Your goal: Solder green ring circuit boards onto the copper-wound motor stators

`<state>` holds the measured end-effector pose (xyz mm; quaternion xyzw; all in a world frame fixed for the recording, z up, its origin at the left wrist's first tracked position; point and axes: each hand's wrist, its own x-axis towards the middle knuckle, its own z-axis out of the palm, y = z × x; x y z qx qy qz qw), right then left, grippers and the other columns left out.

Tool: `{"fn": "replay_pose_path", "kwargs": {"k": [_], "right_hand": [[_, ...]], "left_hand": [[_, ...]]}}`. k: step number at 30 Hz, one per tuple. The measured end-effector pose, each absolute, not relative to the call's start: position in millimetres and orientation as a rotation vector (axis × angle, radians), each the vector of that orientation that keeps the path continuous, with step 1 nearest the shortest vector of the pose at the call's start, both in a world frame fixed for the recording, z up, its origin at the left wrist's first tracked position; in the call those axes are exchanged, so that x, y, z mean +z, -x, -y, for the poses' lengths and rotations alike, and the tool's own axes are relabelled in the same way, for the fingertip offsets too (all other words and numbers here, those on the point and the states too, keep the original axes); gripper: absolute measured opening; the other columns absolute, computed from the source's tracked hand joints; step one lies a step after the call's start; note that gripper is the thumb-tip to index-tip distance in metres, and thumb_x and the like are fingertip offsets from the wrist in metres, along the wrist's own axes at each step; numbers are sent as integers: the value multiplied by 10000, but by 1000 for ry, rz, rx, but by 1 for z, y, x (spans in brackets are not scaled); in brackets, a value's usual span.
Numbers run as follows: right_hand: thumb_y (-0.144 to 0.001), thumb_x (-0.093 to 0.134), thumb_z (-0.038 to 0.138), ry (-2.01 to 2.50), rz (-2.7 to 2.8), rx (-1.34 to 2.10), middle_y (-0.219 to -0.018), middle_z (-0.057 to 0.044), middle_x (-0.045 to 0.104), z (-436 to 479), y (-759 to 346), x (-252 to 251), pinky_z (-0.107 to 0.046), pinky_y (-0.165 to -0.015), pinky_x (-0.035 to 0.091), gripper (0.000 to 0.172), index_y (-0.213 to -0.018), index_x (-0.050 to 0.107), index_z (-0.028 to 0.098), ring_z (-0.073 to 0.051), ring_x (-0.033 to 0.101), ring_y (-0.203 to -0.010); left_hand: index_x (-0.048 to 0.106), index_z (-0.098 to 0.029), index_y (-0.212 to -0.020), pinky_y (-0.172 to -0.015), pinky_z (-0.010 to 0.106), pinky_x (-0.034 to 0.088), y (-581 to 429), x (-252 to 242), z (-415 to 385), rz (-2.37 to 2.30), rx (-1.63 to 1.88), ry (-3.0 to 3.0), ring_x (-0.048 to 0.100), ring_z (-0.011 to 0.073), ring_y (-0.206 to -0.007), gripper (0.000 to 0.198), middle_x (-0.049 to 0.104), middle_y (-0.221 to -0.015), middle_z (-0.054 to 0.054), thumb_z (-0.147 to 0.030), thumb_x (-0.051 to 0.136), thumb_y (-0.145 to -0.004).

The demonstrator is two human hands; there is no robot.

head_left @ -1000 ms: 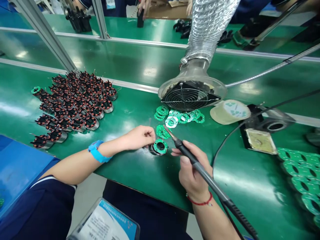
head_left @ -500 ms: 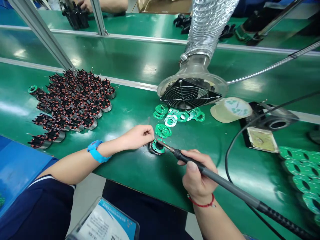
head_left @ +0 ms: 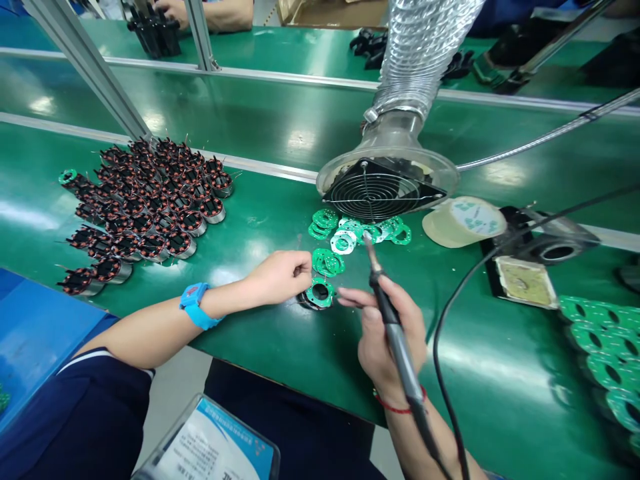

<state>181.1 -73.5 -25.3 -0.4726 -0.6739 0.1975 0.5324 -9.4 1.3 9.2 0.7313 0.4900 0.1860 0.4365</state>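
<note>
My right hand [head_left: 373, 353] is closed around a soldering iron [head_left: 399, 343], whose tip points up and away over the loose boards. Its other fingers stretch towards a motor stator [head_left: 307, 301] standing on the bench. A green ring-shaped circuit board [head_left: 327, 293] lies on top of that stator, with a dark hole in the middle. At the stator's left edge, my left hand [head_left: 280, 277] has its fingers pinched together. Whatever is between those fingertips is hidden. Just beyond the stator lies a small pile of green ring boards [head_left: 329, 263].
Many wound stators [head_left: 150, 207] stand at left. A fume extractor [head_left: 385, 183] hangs above more ring boards [head_left: 325, 219]. To the right are a solder-iron stand [head_left: 557, 240], its sponge [head_left: 525, 281], a solder or tape roll [head_left: 465, 221] and board panels [head_left: 605, 340]. Another person's arm [head_left: 227, 15] is across the bench.
The soldering iron has lifted off the board on the stator and swung upright, its tip now farther away. My right fingers have spread towards the stator. My left hand stays pinched beside it.
</note>
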Motion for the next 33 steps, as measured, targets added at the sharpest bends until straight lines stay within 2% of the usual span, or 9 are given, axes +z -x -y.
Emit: {"fn": "replay_pose_path", "kwargs": {"k": [4,8,10,12,15,18,24,29,33], "right_hand": [[-896,559,220,1175,2001,409,-1174,-94,687,64,-173,-20,-457,-900,535,509,-1383,419,257,-266,641,-1098],[-874,521,182,1152,2137,425,-1228,-110,644,60,-168,-20,-461,-890,543,563,-1411,367,253,-265,626,-1091],[-876,525,174,1156,2113,406,-1223,-105,645,60,-168,-23,-457,-885,542,560,-1405,362,258,-261,627,-1077],[-880,575,222,1179,2074,373,-1204,-106,652,60,-170,-26,-457,-884,541,569,-1405,357,256,-266,626,-1068],[-874,631,299,1207,2035,354,-1190,-110,661,59,-177,-28,-457,-899,538,631,-1425,328,244,-272,621,-1091],[-884,623,306,1184,2047,352,-1193,-104,661,58,-181,-28,-443,-893,539,622,-1428,325,247,-265,625,-1088],[-866,658,387,1187,2066,178,-1051,-93,685,60,-175,-28,-438,-784,540,631,-1412,376,242,-268,611,-912],[-859,658,264,1098,2095,83,-1258,-130,635,64,-169,-20,-492,-929,483,659,-1437,344,224,-301,533,-1152],[-869,601,186,1042,2166,9,-1195,-85,677,66,-167,-15,-454,-900,478,571,-1396,394,252,-279,567,-1130]], "left_hand": [[422,-180,-622,-568,243,261,7,9,0,-1227,485,-1884,399,99,-583,154,438,-583,-58,-130,491,-751],[425,-182,-627,-574,248,281,7,7,0,-1238,487,-1910,419,107,-595,163,468,-600,-49,-135,493,-767],[480,-183,-706,-590,240,323,11,7,0,-1234,476,-1874,476,114,-631,99,527,-653,-41,-153,496,-798],[530,-180,-864,-633,235,388,16,8,-1,-1190,433,-1834,551,127,-710,33,605,-765,-18,-197,511,-842],[548,-173,-999,-671,243,431,26,14,0,-1035,238,-1944,596,147,-777,158,655,-880,17,-242,565,-857],[589,-164,-896,-696,254,420,30,19,1,-950,151,-2174,583,157,-787,64,654,-883,31,-155,541,-855],[597,-149,-802,-675,222,411,23,16,4,-1003,444,-2026,552,117,-718,82,628,-786,1,-99,537,-826],[599,-145,-777,-629,195,403,20,7,4,-1017,481,-1797,529,93,-659,66,603,-702,-29,-148,570,-836],[595,-144,-787,-620,189,393,21,7,3,-1041,453,-1762,531,95,-679,52,603,-719,-30,-148,579,-836]]}}
